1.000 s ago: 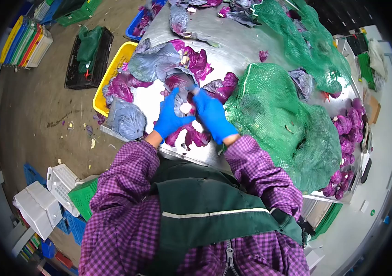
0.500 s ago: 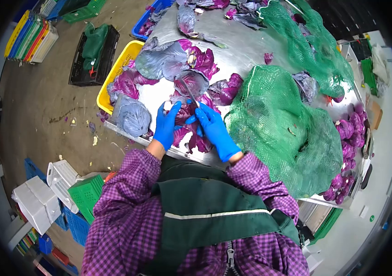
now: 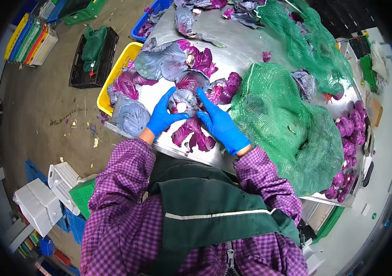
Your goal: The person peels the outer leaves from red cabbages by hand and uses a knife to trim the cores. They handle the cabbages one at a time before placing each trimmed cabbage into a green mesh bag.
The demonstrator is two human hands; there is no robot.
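Note:
Both my hands wear blue gloves and grip a red cabbage head (image 3: 184, 102) between them on the steel table (image 3: 239, 50). My left hand (image 3: 163, 114) cups its left side and my right hand (image 3: 216, 120) presses its right side. The pale cut stem faces me. Loose purple leaves (image 3: 195, 133) lie under and in front of the cabbage. No knife shows in either hand.
More trimmed leaves (image 3: 168, 60) are piled farther along the table. A green net sack (image 3: 281, 124) of cabbages lies to the right, with trimmed heads (image 3: 347, 133) beyond. A yellow crate (image 3: 117, 69) with leaves stands left of the table, and crates sit on the floor.
Half a second ago my right hand held a knife over the leaves; now the knife is out of sight and both hands clasp the cabbage head, slightly farther up the table.

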